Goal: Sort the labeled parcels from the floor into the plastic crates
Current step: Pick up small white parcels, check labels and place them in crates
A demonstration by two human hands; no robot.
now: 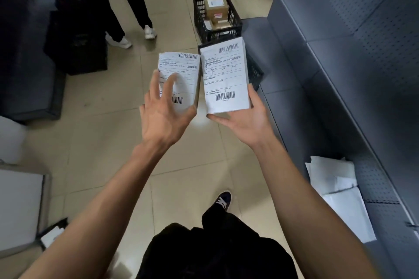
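Beige floor tiles (pixel 95 142) fill the ground of the view, with grey perforated shelving (pixel 362 52) along the right edge and white sheets (pixel 340 188) lying on its lower ledge at lower right. Nearest the camera, at bottom centre, are the wearer's dark clothing and one dark shoe (pixel 223 199). Both forearms reach up toward mid-frame. Left hand (pixel 165 115): the grip is spread, fingers straight and fanned over the face of the left parcel (pixel 181 75), the palm at its lower edge; whether it truly bears the parcel or only touches it cannot be told. Right hand (pixel 244 120): the grip cradles the right parcel (pixel 224 75) from below, thumb along its right edge and fingers under the lower edge, label facing up. The two parcels are side by side, almost touching, above the floor. Just behind the right parcel a black crate (pixel 255 70) is mostly hidden; beyond it, upper centre, a second black crate (pixel 216 31) holds brown boxes (pixel 215 9). Upper left shows dark stacked crates (pixel 77 47) and another person's legs (pixel 127 7). Judged step: reading the labels to choose a destination. The next move calls for matching each label to a crate and lowering each parcel in.
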